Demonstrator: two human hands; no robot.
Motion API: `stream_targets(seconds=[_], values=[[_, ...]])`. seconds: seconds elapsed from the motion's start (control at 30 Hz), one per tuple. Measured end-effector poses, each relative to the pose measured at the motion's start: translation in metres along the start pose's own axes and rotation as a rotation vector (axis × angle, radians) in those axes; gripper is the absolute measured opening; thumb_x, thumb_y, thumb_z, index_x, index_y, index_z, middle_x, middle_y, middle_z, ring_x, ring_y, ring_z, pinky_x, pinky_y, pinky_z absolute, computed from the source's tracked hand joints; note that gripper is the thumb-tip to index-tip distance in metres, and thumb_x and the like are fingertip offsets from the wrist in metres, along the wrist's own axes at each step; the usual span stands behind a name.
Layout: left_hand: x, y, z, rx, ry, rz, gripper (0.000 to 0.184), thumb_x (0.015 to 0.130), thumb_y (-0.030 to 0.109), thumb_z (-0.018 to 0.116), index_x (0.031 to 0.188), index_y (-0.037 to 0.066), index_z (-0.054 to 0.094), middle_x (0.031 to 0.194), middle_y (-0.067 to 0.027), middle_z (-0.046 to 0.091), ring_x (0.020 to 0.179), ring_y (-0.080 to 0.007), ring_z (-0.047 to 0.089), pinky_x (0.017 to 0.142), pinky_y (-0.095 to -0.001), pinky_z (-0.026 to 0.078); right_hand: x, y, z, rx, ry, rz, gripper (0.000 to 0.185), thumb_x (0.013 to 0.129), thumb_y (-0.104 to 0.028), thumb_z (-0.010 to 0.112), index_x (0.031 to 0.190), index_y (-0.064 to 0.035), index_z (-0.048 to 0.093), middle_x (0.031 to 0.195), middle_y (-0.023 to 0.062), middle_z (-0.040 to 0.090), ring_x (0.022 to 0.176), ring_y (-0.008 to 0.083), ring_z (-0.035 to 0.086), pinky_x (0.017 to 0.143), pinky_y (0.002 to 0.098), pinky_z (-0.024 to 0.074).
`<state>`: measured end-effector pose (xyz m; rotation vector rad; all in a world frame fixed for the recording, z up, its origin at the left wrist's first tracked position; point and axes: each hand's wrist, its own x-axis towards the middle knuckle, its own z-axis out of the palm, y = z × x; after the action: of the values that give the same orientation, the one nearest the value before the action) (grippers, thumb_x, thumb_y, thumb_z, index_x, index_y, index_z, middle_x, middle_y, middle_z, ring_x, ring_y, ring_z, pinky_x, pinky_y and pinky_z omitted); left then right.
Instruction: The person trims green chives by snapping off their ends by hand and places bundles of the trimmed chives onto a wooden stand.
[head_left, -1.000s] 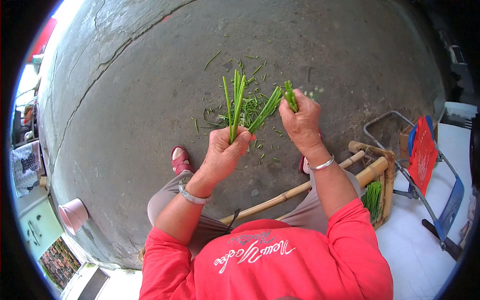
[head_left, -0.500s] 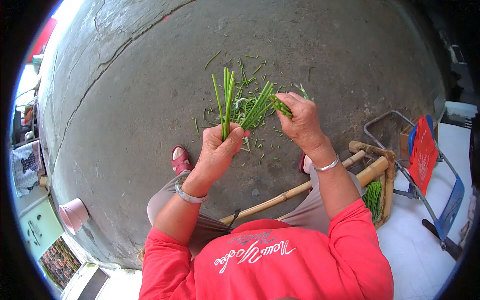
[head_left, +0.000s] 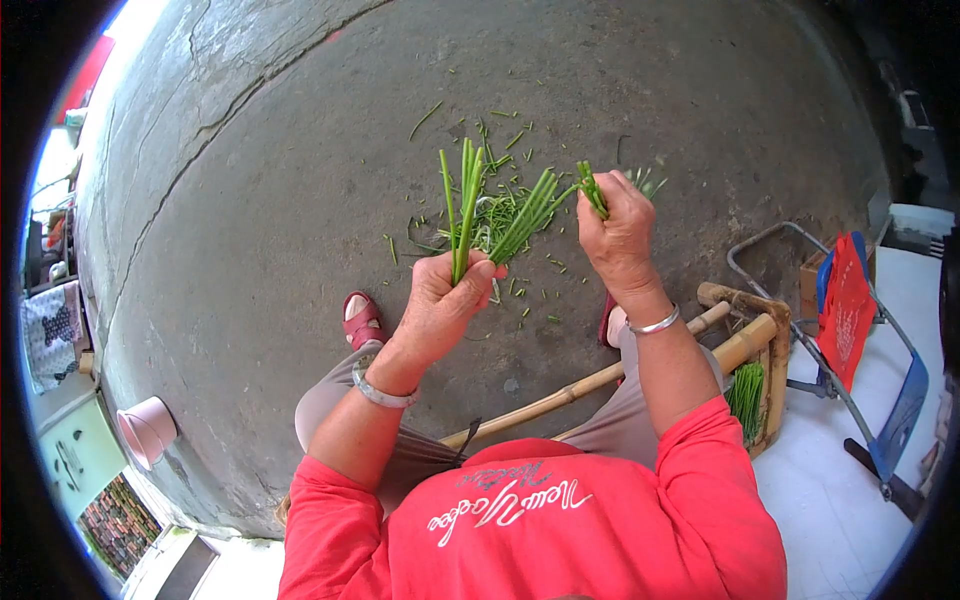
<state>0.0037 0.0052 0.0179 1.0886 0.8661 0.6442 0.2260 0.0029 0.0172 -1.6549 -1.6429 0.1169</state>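
Observation:
Long green stems (head_left: 465, 195) fan out in two groups from my left hand (head_left: 447, 295), whose fingers are closed round their lower ends. To its right, my right hand (head_left: 618, 235) is closed on a small bunch of short green stems (head_left: 592, 190); pale ends, slightly blurred, stick out past its far side. The tip of one long stem reaches close to this bunch. Beneath and beyond both hands, cut green pieces (head_left: 497, 215) lie scattered and heaped on the grey floor (head_left: 300, 180).
A bamboo frame (head_left: 745, 340) stands at my right, with more green stems (head_left: 744, 400) beside it. Further right is a metal-framed chair (head_left: 900, 400) with a red cloth (head_left: 845, 310). A pink bucket (head_left: 147, 430) sits at the left.
Over the last half second my right hand has moved right, away from the left one, with its bunch. My left hand has shifted slightly right, its stems still held.

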Motion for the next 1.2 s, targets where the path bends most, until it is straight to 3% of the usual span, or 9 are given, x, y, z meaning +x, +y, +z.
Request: stream_targets(seconds=[0.2,0.27,0.3,0.4,0.5,0.6,0.73,0.9,1.2], values=[[-0.002,0.002,0.001,0.003,-0.061,0.004,0.024,0.093,0.021,0.053,0.086,0.0,0.063,0.055,0.0056,0.042,0.048,-0.003,0.033,0.043,-0.0209,0.023,0.002,0.008,-0.001,0.117,0.094,0.184,0.004,0.076,-0.004,0.054,0.079,-0.0018,0.055,0.066,0.0145,0.053,0.058,0.0292,0.056,0.052,0.0353,0.043],[-0.002,0.001,-0.001,-0.02,-0.043,-0.004,0.024,0.092,0.021,0.054,0.086,0.0,0.063,0.054,0.0057,0.042,0.048,-0.0029,0.032,0.043,-0.0208,0.023,0.007,0.013,-0.009,0.412,0.0,0.633,0.01,0.081,-0.009,0.054,0.081,-0.0001,0.057,0.064,0.011,0.056,0.054,0.0187,0.054,0.051,0.0316,0.0417],[-0.002,0.002,-0.002,-0.019,-0.043,-0.003,0.024,0.092,0.021,0.054,0.086,0.0,0.063,0.054,0.0057,0.042,0.048,-0.0029,0.032,0.043,-0.0208,0.023,0.007,0.012,-0.009,0.396,0.008,0.535,0.013,0.082,-0.013,0.057,0.084,0.0,0.061,0.06,0.0043,0.054,0.054,0.0088,0.049,0.05,0.0278,0.0396],[-0.001,0.006,-0.004,-0.046,-0.04,-0.034,0.024,0.092,0.021,0.054,0.086,0.0,0.063,0.054,0.0057,0.042,0.048,-0.0029,0.032,0.043,-0.0208,0.023,0.005,0.003,0.001,0.24,0.09,0.227,0.014,0.083,-0.013,0.06,0.088,-0.0005,0.064,0.062,-0.0008,0.052,0.056,0.005,0.045,0.05,0.0258,0.0384],[-0.001,0.009,-0.006,-0.056,-0.07,-0.037,0.024,0.092,0.021,0.054,0.086,-0.001,0.063,0.055,0.0057,0.042,0.048,-0.003,0.032,0.043,-0.0208,0.023,0.008,-0.002,-0.016,0.411,-0.25,0.42,0.017,0.082,-0.012,0.063,0.095,-0.0013,0.066,0.066,0.0044,0.06,0.059,0.0058,0.05,0.052,0.0253,0.0409],[-0.001,0.012,-0.008,-0.047,-0.106,-0.059,0.025,0.091,0.022,0.055,0.086,-0.001,0.064,0.055,0.0056,0.043,0.049,-0.003,0.033,0.043,-0.0208,0.023,0.013,-0.008,-0.026,0.417,-0.356,0.458,0.017,0.081,-0.009,0.063,0.097,-0.0012,0.065,0.071,0.0088,0.064,0.061,0.0059,0.052,0.054,0.0252,0.0427],[-0.001,0.013,-0.01,0.011,-0.114,-0.067,0.026,0.091,0.024,0.056,0.086,-0.001,0.064,0.057,0.0056,0.043,0.05,-0.003,0.034,0.044,-0.0208,0.023,0.009,-0.007,-0.022,0.466,-0.314,0.321,0.015,0.08,-0.006,0.063,0.094,-0.0007,0.065,0.078,0.0127,0.066,0.063,0.0113,0.058,0.057,0.0277,0.0458],[-0.001,0.013,-0.01,0.022,-0.115,-0.046,0.027,0.091,0.024,0.056,0.086,-0.001,0.064,0.057,0.0055,0.043,0.05,-0.0031,0.034,0.044,-0.0208,0.023,0.01,-0.002,-0.021,0.242,-0.304,0.051,0.017,0.077,-0.005,0.065,0.092,-0.0009,0.062,0.083,0.0144,0.063,0.074,0.0309,0.062,0.064,0.0348,0.0488],[-0.001,0.018,-0.015,0.025,-0.122,-0.06,0.026,0.092,0.023,0.055,0.087,-0.001,0.063,0.057,0.0055,0.043,0.05,-0.0033,0.033,0.044,-0.0212,0.023,0.012,-0.004,-0.024,0.217,-0.389,-0.05,0.011,0.076,-0.004,0.063,0.084,-0.0016,0.056,0.075,0.0131,0.056,0.069,0.0316,0.057,0.06,0.0375,0.0459]])
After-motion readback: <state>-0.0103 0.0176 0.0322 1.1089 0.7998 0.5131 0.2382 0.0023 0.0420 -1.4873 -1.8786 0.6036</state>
